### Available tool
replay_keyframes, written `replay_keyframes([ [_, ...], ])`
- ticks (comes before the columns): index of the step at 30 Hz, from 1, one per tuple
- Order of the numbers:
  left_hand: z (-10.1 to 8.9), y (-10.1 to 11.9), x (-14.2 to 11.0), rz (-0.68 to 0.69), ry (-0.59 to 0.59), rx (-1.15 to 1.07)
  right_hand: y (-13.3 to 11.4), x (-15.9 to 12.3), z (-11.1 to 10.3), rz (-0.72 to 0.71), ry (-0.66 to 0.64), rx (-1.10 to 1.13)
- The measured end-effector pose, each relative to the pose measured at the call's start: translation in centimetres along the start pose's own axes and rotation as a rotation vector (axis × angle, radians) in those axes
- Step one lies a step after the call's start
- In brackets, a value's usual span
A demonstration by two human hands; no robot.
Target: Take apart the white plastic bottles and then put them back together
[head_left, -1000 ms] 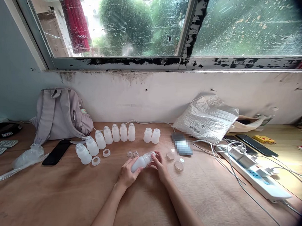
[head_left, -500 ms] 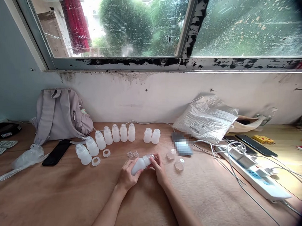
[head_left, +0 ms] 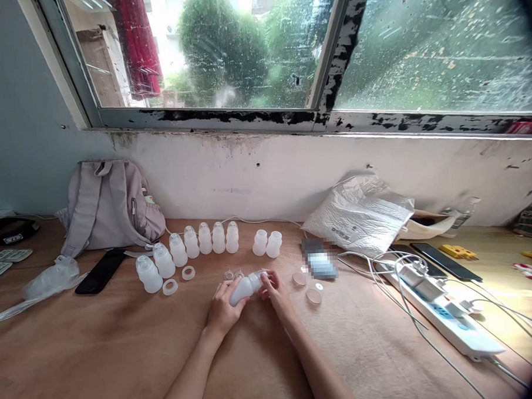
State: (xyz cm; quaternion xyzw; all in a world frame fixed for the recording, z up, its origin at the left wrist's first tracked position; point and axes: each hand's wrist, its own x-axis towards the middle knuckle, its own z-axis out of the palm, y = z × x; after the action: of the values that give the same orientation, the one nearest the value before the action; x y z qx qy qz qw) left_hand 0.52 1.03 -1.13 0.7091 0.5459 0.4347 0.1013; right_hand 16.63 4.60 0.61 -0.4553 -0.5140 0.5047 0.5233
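Note:
A frosted white baby bottle [head_left: 242,291] lies tilted between my hands, its top pointing up and to the right. My left hand [head_left: 222,306] wraps round the bottle's body. The fingers of my right hand [head_left: 273,288] close on its top end, partly hiding it. Just behind the bottle are two small clear nipples [head_left: 229,274]. To the right, two clear round caps [head_left: 314,296] rest on the table near small white discs. Two white rings [head_left: 170,287] lie at the left, in front of a row of several capped bottles [head_left: 205,238]. Two bottles without tops [head_left: 274,244] stand behind my hands.
A grey backpack [head_left: 103,206], a black phone [head_left: 100,271] and a plastic bag [head_left: 51,282] occupy the left. On the right are a silver bubble mailer [head_left: 359,216], a white power strip [head_left: 447,318] with tangled cables, another phone [head_left: 445,262] and yellow plugs [head_left: 457,251].
The view has shifted slightly. Both hands still hold the same bottle, and my right fingers have shifted their grip at its top. The things on the table stay put.

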Motion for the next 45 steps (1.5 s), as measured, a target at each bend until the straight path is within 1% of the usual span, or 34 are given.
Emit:
replay_keyframes([
  [3,-0.1,-0.2,0.2,0.002,0.024,-0.055,-1.4,0.6,-0.1,-0.087,0.004,-0.121],
  [5,-0.3,-0.3,0.3,-0.012,0.078,-0.112,-3.3,1.3,-0.3,-0.183,-0.007,-0.228],
  [7,-0.4,-0.5,0.5,-0.057,0.138,-0.160,-5.8,2.4,-0.3,-0.314,0.019,-0.357],
  [10,-0.7,-1.3,0.6,-0.141,0.185,-0.173,-9.2,5.0,0.3,-0.555,0.046,-0.690],
  [11,-0.8,-1.7,0.7,-0.159,0.186,-0.167,-9.9,6.0,0.6,-0.604,0.027,-0.823],
  [13,-0.9,-2.4,0.7,-0.174,0.189,-0.151,-10.5,8.1,1.4,-0.630,0.028,-1.040],
  [16,-1.0,-3.2,0.6,-0.176,0.193,-0.137,-9.6,10.9,2.4,-0.579,-0.006,-1.282],
  [18,-1.0,-3.5,0.6,-0.176,0.201,-0.128,-8.6,12.3,2.9,-0.526,-0.049,-1.365],
  [21,-1.1,-3.8,0.6,-0.175,0.211,-0.097,-7.4,13.6,3.2,-0.477,-0.092,-1.395],
  [24,-1.2,-4.3,0.7,-0.154,0.237,-0.034,-6.8,14.3,3.4,-0.464,-0.091,-1.384],
  [27,-1.3,-5.1,0.8,-0.129,0.277,0.095,-6.7,14.6,3.4,-0.452,-0.082,-1.375],
  [29,-1.6,-5.8,0.9,-0.130,0.306,0.208,-6.8,14.5,3.3,-0.476,-0.055,-1.356],
  [31,-1.9,-6.5,0.9,-0.144,0.335,0.306,-6.9,13.8,3.3,-0.567,0.008,-1.298],
  [33,-2.1,-6.9,1.0,-0.172,0.354,0.370,-6.6,12.4,3.3,-0.685,0.061,-1.198],
  [34,-2.3,-7.0,1.0,-0.189,0.353,0.389,-6.0,11.4,3.4,-0.723,0.060,-1.145],
  [35,-2.4,-7.1,1.0,-0.206,0.348,0.404,-5.3,10.3,3.4,-0.733,0.042,-1.100],
  [36,-2.4,-7.0,1.0,-0.220,0.339,0.413,-4.2,9.1,3.5,-0.715,0.016,-1.065],
  [39,-2.5,-6.4,1.1,-0.240,0.298,0.411,0.0,5.7,3.5,-0.573,0.008,-0.984],
  [40,-2.5,-6.1,1.1,-0.235,0.279,0.392,1.4,4.7,3.5,-0.533,0.013,-0.961],
  [41,-2.5,-5.8,1.2,-0.221,0.252,0.355,2.7,3.9,3.5,-0.510,-0.009,-0.940],
  [43,-2.5,-5.1,1.1,-0.171,0.178,0.244,4.3,2.8,3.4,-0.491,-0.030,-0.892],
  [45,-2.5,-4.5,1.0,-0.120,0.112,0.140,4.7,1.9,3.4,-0.475,-0.022,-0.820],
])
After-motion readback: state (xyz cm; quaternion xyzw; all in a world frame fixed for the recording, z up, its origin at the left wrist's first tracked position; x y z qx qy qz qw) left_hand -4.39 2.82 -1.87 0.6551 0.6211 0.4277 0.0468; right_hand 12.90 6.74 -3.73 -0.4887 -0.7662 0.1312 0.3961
